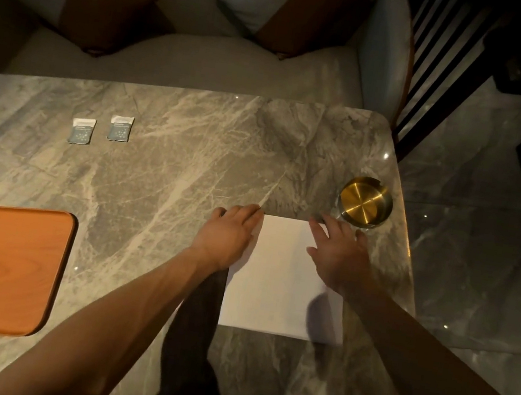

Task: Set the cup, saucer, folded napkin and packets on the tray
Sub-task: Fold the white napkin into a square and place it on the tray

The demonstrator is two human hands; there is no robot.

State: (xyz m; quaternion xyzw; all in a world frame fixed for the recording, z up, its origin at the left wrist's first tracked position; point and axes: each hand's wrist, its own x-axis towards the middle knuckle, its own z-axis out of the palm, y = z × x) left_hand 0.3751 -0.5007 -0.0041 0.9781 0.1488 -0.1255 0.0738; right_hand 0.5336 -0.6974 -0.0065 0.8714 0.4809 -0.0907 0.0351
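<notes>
My left hand (228, 234) and right hand (339, 258) press flat, fingers straight, on the white square paper napkin (276, 284) lying on the grey marble table (170, 183). 2 grey-white packets (100, 130) lie well apart from the orange wooden tray (19, 262).

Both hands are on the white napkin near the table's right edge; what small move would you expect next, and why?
Probably a fold: draw the far edge of the flat white paper napkin toward the near edge. The left hand and right hand rest flat on its far corners, it still lies unfolded on the grey marble table, and the orange wooden tray and two small grey packets lie apart, untouched.
</notes>
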